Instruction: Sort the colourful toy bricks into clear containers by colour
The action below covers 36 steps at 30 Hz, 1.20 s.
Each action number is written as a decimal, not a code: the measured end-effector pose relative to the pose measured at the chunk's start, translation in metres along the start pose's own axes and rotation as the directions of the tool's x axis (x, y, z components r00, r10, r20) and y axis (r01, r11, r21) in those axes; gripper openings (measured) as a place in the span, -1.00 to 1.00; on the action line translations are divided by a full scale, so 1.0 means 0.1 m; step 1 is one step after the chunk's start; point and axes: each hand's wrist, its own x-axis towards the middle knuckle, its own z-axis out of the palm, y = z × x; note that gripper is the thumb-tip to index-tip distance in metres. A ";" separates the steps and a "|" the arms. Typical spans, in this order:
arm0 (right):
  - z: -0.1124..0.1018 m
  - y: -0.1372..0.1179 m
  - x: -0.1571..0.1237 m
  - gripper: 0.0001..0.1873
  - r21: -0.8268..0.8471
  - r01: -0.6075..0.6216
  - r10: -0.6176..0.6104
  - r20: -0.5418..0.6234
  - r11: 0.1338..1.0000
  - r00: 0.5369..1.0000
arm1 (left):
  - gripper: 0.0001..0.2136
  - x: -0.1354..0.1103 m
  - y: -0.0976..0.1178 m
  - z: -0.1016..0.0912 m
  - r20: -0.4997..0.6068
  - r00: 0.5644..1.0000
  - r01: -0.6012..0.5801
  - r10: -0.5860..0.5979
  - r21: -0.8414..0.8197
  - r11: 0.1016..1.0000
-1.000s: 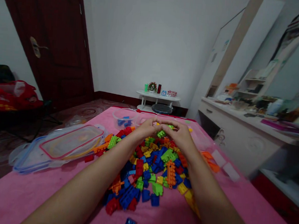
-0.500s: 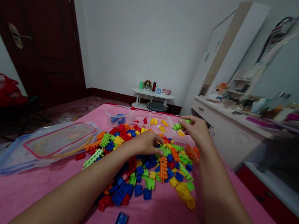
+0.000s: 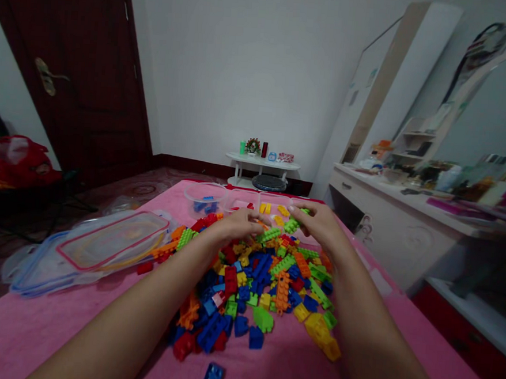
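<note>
A heap of coloured plastic building blocks [image 3: 262,271] lies between my forearms. My left hand [image 3: 238,226] is over the far side of the heap, its thumb and fingers closed on a long green building block [image 3: 269,235]. To its right, my right hand [image 3: 318,220] pinches another green building block [image 3: 292,224], raised above the blocks near the clear containers. The two green pieces are close together but apart. Part of the heap is hidden behind my left hand and forearm.
Beyond the heap stand a round clear tub [image 3: 205,193] with blue blocks and a clear box [image 3: 241,200] with red pieces; yellow pieces [image 3: 283,210] lie alongside. Clear lids [image 3: 115,240] are stacked at left. A loose blue block [image 3: 213,377] lies in front on the pink cloth [image 3: 274,376].
My left hand has risen from the heap with a green building block at its fingers. My right hand has drawn back left from the containers, still holding its green block. The view has shifted slightly.
</note>
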 end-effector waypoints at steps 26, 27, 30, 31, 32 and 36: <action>0.52 0.03 -0.02 -0.73 -0.086 0.221 -0.213 0.093 0.972 0.973 | -0.78 0.09 -0.10 0.04 0.167 0.943 0.321 -0.289 -0.693 0.645; 0.52 0.03 -0.02 -0.72 -0.093 0.222 -0.214 0.089 0.971 0.973 | -0.78 0.09 -0.10 0.04 0.160 0.943 0.318 -0.291 -0.690 0.650; 0.52 0.04 -0.02 -0.69 -0.111 0.227 -0.219 0.080 0.968 0.972 | -0.79 0.08 -0.09 0.04 0.126 0.947 0.298 -0.295 -0.680 0.670; 0.52 0.04 -0.02 -0.69 -0.117 0.225 -0.217 0.078 0.967 0.973 | -0.79 0.07 -0.08 0.05 0.115 0.948 0.292 -0.295 -0.676 0.677; 0.53 0.04 -0.02 -0.68 -0.123 0.218 -0.210 0.074 0.968 0.975 | -0.79 0.07 -0.08 0.05 0.106 0.950 0.285 -0.292 -0.672 0.684; 0.54 0.03 -0.03 -0.70 -0.103 0.197 -0.191 0.066 0.975 0.979 | -0.80 0.07 -0.09 0.07 0.089 0.969 0.228 -0.229 -0.671 0.706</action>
